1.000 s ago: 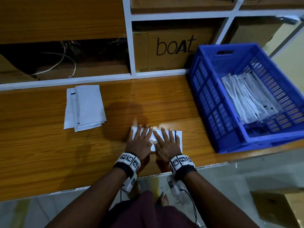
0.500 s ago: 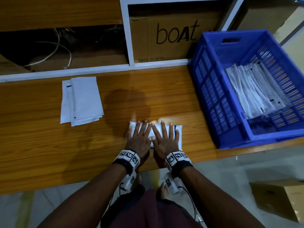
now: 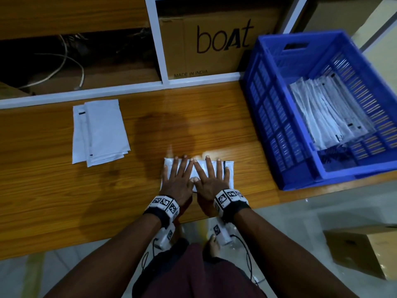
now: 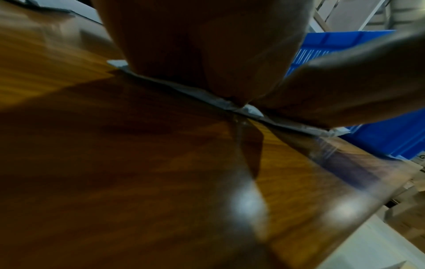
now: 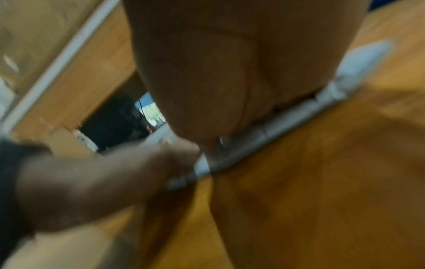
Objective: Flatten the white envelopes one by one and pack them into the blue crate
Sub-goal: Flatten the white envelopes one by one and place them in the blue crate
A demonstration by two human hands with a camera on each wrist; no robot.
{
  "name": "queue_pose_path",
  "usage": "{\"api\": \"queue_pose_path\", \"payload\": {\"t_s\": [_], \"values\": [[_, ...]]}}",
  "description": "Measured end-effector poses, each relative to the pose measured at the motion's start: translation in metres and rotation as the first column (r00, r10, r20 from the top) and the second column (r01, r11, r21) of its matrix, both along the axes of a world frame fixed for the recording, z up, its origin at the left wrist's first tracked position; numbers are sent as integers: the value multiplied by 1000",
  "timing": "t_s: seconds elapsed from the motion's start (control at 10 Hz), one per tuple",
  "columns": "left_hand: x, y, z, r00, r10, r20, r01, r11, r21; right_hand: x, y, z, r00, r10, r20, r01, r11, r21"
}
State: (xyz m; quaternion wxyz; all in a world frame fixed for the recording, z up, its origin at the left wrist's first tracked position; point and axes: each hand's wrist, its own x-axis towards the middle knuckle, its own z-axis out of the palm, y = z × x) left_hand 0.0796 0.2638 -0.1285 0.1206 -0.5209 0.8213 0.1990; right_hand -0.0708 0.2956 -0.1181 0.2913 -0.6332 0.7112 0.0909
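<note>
From the head view, the left hand (image 3: 177,181) and right hand (image 3: 211,181) lie flat, fingers straight, pressing an envelope (image 3: 228,175) on the counter (image 3: 53,201). The crate (image 3: 279,130) stands right. Both wrist views show palms on it.

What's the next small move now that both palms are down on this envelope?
Probably sweep both hands apart: the left hand and right hand press flat, side by side, on the envelope, whose ends stick out beyond them. Then it can join those in the blue crate.
</note>
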Motion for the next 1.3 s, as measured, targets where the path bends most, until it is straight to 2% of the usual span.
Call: {"api": "queue_pose_path", "payload": {"t_s": [0.1,0.2,0.3,0.4,0.5,0.6,0.7,0.8,0.9,1.0,1.1,1.3], "values": [[0,1,2,1000,8,18,-8,1000,3,4,1,7,997,56,-61,-59,997,-50],[1,0,6,1000,-7,13,6,1000,31,12,10,6,997,77,-21,-78,993,-91],[4,-3,17,998,54,-31,-52,996,70,12,12,0,997,77,24,-75,995,-67],[6,-2,30,997,77,-22,-78,996,-35,13,8,-2,997,84,-1,-84,996,-36],[7,0,26,1000,-1,-8,0,1000,-31,10,3,1,997,77,26,-77,997,-18],[6,2,11,998,37,-50,-33,996,87,0,-5,9,985,87,148,-94,995,38],[2,1,3,998,52,-25,-50,995,83,-11,-14,16,987,14,159,-10,1000,-26],[0,0,3,998,58,-23,-56,994,97,-15,-7,11,994,-29,107,33,999,-39],[1,-1,5,999,41,17,-42,993,106,-15,1,1,999,7,42,-5,999,-44],[4,-4,9,1000,22,12,-24,991,134,-16,3,-6,999,11,38,-10,1000,-25],[8,-6,12,1000,-2,-9,3,998,65,-15,1,-6,1000,18,15,-18,998,-52],[4,-2,1,997,54,-51,-50,996,71,-14,-1,-6,999,16,-29,-17,999,-36]]}}
